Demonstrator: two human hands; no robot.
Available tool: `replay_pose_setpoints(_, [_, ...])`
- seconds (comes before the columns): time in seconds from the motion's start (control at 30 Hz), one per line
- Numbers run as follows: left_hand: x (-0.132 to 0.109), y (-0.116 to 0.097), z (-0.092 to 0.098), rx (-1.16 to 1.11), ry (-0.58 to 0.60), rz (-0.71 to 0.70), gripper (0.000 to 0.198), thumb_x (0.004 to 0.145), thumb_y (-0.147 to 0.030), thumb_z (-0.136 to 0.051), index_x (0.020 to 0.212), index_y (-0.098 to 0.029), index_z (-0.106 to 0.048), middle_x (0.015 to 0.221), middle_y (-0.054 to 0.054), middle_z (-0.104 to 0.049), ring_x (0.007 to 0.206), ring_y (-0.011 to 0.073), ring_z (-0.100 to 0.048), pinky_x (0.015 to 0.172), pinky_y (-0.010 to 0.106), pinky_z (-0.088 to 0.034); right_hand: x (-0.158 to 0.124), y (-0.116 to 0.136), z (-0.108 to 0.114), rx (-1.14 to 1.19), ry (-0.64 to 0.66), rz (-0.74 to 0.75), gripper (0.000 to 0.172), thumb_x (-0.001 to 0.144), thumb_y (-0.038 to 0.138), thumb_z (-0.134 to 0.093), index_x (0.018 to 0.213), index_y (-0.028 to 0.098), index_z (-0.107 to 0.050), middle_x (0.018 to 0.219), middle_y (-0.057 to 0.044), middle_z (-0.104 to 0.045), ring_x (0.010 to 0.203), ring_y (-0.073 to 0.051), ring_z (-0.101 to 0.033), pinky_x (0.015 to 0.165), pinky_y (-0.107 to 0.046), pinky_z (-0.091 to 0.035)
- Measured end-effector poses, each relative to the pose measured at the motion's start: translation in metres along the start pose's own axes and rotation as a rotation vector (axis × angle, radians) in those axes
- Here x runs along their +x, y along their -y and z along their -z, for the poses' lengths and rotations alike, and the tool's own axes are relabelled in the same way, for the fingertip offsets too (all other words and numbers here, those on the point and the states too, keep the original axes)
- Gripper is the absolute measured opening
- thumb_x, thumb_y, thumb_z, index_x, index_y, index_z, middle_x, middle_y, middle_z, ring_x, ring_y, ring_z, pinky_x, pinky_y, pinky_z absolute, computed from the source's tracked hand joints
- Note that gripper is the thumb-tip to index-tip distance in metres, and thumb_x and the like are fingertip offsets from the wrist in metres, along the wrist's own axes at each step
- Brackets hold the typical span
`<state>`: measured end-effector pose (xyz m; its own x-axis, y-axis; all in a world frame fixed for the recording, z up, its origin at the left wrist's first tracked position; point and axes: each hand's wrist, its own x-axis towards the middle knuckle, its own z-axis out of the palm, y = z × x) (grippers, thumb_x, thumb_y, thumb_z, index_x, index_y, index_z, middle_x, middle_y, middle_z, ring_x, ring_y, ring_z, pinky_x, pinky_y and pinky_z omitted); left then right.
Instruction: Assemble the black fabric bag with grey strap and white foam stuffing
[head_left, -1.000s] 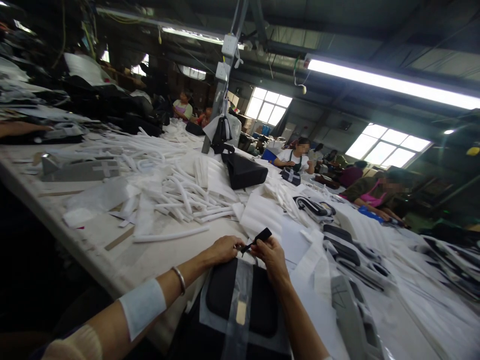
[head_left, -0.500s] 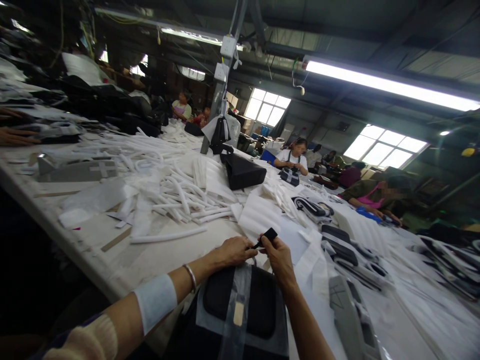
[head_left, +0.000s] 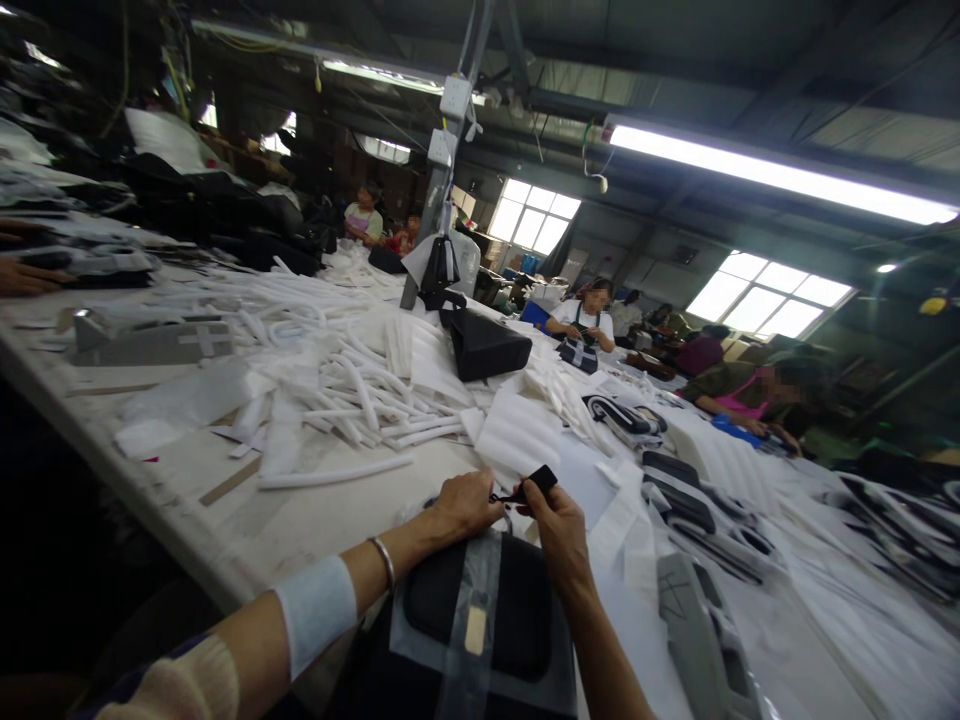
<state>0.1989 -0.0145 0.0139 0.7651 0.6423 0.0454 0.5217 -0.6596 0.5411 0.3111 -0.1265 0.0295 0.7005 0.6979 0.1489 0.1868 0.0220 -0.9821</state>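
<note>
A black padded case (head_left: 480, 612) wrapped in clear plastic with a strip of tape lies at the near table edge, just under my wrists. My right hand (head_left: 559, 528) pinches a small black tab (head_left: 541, 481) above the case's far end. My left hand (head_left: 463, 503) is closed on the thin black cord or pull that runs from that tab, its fingertips almost touching the right hand's. A bracelet and a white band sit on my left forearm.
A heap of white foam tubes (head_left: 352, 385) and foam sheets (head_left: 517, 435) covers the long white table (head_left: 315, 520). A black bag (head_left: 484, 345) stands by a metal post (head_left: 442, 170). Black and grey cases (head_left: 686, 495) lie to the right. Other people sit working across the table.
Both hands stay pinched on the tab and its cord; they have shifted slightly toward me and the tab has tilted lower. The view moved a little.
</note>
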Motion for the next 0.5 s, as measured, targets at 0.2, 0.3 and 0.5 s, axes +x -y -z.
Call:
replay_pose_setpoints(0.2, [-0.002, 0.004, 0.001, -0.006, 0.012, -0.098, 0.048, 0.083, -0.067, -0.049, 0.099, -0.023, -0.06, 0.095, 0.005, -0.072, 0.089, 0.0269, -0.069, 0.072, 0.031, -0.05, -0.004, 0.005, -0.007, -0.073, 0.082, 0.029, 0.048, 0.073, 0.056, -0.071, 0.096, 0.014, -0.075, 0.088, -0.008, -0.074, 0.084, -0.026, -0.068, 0.076, -0.035, -0.053])
replay_pose_setpoints(0.3, [0.0, 0.006, -0.004, 0.009, 0.027, -0.143, 0.039, 0.087, -0.058, -0.05, 0.105, -0.025, -0.062, 0.102, 0.005, -0.072, 0.097, 0.0275, -0.068, 0.077, 0.032, -0.05, -0.005, 0.003, -0.011, -0.081, 0.144, 0.049, 0.049, 0.075, 0.057, -0.068, 0.095, 0.013, -0.074, 0.085, -0.009, -0.074, 0.076, -0.024, -0.066, 0.07, -0.034, -0.053])
replay_pose_setpoints(0.5, [0.007, 0.012, -0.015, 0.031, 0.138, -0.238, 0.034, 0.094, -0.045, -0.046, 0.11, -0.024, -0.066, 0.104, 0.009, -0.073, 0.1, 0.0289, -0.068, 0.083, 0.035, -0.051, -0.012, -0.001, -0.01, -0.171, 0.055, 0.083, 0.051, 0.079, 0.062, -0.06, 0.089, 0.014, -0.072, 0.073, -0.006, -0.071, 0.069, -0.022, -0.063, 0.067, -0.032, -0.05])
